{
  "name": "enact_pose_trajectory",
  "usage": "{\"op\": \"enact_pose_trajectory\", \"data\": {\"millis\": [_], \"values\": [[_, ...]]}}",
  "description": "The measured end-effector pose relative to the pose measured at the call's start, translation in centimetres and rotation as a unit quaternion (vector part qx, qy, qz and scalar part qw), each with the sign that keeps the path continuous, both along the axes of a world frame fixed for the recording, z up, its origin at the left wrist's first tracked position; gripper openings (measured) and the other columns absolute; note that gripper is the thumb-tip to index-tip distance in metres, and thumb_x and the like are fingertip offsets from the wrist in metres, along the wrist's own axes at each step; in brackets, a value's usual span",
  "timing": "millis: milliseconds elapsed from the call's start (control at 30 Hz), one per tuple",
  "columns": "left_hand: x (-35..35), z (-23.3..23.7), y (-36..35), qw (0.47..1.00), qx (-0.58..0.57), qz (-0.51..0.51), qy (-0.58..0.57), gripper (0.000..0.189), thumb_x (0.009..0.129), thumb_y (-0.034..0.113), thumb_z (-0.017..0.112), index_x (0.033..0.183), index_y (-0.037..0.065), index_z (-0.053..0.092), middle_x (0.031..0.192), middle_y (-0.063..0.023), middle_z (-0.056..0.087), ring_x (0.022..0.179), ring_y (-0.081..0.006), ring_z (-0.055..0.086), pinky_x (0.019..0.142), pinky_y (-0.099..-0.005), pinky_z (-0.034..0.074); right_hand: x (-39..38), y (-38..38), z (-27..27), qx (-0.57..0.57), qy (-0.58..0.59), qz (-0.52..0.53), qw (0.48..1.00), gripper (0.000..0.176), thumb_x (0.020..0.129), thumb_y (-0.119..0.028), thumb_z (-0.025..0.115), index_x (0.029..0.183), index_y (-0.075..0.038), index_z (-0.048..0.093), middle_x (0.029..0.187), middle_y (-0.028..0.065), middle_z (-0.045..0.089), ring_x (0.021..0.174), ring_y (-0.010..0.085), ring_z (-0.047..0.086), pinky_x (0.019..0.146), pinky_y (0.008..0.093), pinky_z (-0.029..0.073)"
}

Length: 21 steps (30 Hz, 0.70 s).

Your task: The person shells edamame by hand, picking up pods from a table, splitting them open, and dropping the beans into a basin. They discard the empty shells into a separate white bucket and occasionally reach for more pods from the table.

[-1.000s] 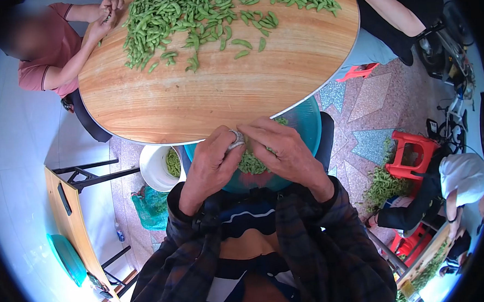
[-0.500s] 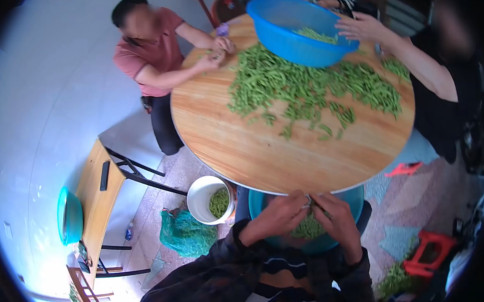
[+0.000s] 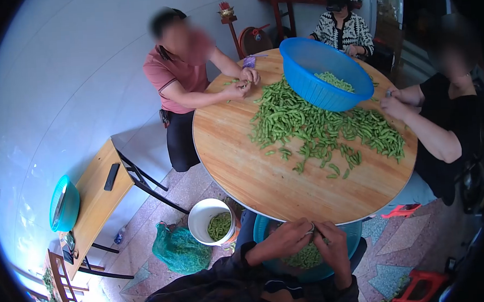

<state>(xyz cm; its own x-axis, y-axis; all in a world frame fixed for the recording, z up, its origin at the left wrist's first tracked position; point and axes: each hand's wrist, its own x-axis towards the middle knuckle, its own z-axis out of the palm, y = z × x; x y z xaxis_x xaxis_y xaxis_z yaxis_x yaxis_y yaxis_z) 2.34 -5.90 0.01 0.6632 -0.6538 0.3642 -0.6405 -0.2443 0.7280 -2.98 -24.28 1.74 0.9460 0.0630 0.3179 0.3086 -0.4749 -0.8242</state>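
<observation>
My left hand (image 3: 291, 239) and my right hand (image 3: 332, 248) meet at the fingertips, both pinched closed on a small green soybean pod that the fingers mostly hide. A ring shows on a finger of my left hand. Right below them is a teal basin (image 3: 353, 234), partly under the table edge, with shelled green beans (image 3: 307, 256) lying in it. Ahead, a pile of green soybean pods (image 3: 289, 118) spreads over the round wooden table (image 3: 243, 175).
A big blue basin (image 3: 309, 84) with beans sits tilted on the pile. Three people sit around the table, hands at the tabletop. Left of my legs stand a white bucket (image 3: 196, 224) of pods and a green mesh bag (image 3: 179, 252). A red stool (image 3: 419, 286) is at right.
My view has tilted upward, so the table sits lower in it. The person at right has drawn a hand back from the blue basin. My hands stay together over the teal basin.
</observation>
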Motion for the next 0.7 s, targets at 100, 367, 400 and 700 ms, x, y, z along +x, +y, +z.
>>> {"op": "enact_pose_trajectory", "data": {"millis": [100,367,400,700], "values": [[-0.1,-0.1,0.0,1.0,-0.006,0.008,0.006,0.016,0.093,0.009,0.062,0.102,-0.002,0.054,0.094,-0.0208,0.056,0.084,-0.0434,0.061,0.068,-0.0476,0.049,-0.1,0.3,-0.6,-0.005,-0.002,-0.018,1.0,0.027,0.087,0.0,0.066,0.113,0.006,0.068,0.098,0.0206,0.069,0.088,0.036,0.07,0.076,0.04,0.055],[0.2,-0.6,0.6,0.998,-0.023,0.011,0.062,0.018,0.093,0.012,0.063,0.099,-0.002,0.054,0.091,-0.021,0.057,0.087,-0.0436,0.061,0.072,-0.0484,0.048,-0.3,1.2,-1.1,-0.018,-0.015,-0.042,0.999,0.027,0.086,0.001,0.065,0.112,0.005,0.069,0.097,0.0195,0.069,0.086,0.0358,0.069,0.075,0.0411,0.055],[0.3,-0.7,0.7,0.997,-0.018,0.008,0.072,0.019,0.093,0.013,0.063,0.098,-0.002,0.054,0.09,-0.021,0.057,0.087,-0.0439,0.061,0.073,-0.0486,0.048,-0.3,1.3,-1.1,-0.012,-0.005,-0.042,0.999,0.027,0.086,0.001,0.065,0.112,0.005,0.069,0.097,0.0197,0.069,0.086,0.0359,0.069,0.075,0.041,0.055],[0.4,-1.2,1.0,0.993,-0.006,0.024,0.12,0.022,0.092,0.018,0.065,0.096,-0.001,0.055,0.086,-0.0218,0.059,0.085,-0.042,0.062,0.073,-0.0466,0.048,-0.3,1.1,-2.3,0.009,0.006,-0.032,0.999,0.027,0.087,-0.002,0.064,0.113,0.005,0.069,0.098,0.0195,0.069,0.086,0.0319,0.07,0.074,0.038,0.056]]}}
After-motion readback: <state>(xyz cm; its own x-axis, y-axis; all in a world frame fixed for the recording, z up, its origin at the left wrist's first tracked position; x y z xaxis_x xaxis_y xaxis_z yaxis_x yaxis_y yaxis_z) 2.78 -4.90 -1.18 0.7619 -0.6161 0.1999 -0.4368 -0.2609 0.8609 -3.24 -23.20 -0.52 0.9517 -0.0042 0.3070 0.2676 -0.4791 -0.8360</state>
